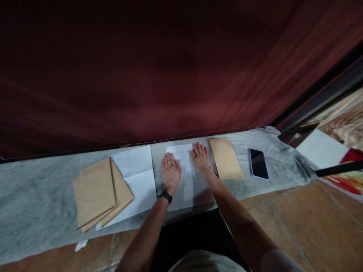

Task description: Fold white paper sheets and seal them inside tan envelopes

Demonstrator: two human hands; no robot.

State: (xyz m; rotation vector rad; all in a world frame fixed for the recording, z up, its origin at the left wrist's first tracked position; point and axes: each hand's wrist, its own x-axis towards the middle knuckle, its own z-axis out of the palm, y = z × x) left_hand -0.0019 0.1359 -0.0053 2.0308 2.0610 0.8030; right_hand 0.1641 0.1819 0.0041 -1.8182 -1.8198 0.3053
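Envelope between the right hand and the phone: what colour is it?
Light tan-brown; the envelope shows in the head view, the only one.

No lettering is legible. Faint reddish print marks the top brown envelope at eight o'clock, too blurred to read.

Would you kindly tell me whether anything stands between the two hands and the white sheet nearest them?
Nothing visible does: the left hand and right hand appear to rest directly on the white sheet.
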